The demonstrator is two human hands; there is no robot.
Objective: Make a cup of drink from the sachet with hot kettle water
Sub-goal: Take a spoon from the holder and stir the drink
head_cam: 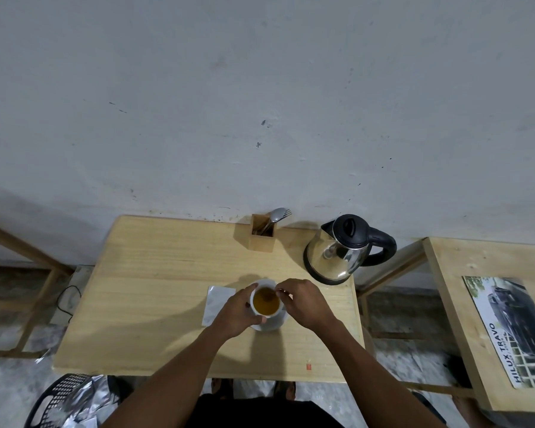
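Observation:
A white cup (273,315) of amber-brown drink stands on a white saucer (275,324) near the middle of the wooden table (155,273). My left hand (238,313) wraps around the cup's left side. My right hand (303,301) hovers at the cup's right rim, fingers pinched on a thin spoon handle (279,292) that dips into the drink; its bowl is hidden in the liquid. A silvery sachet (215,301) lies flat just left of the cup, partly under my left hand. The steel kettle (337,254) with black lid and handle stands at the back right.
A wooden cutlery holder (261,237) with a spoon and fork stands by the wall. A second wooden table (457,273) with a printed poster (513,332) is on the right. A black basket (56,400) with foil sits on the floor at lower left, a cable (65,301) beside the table.

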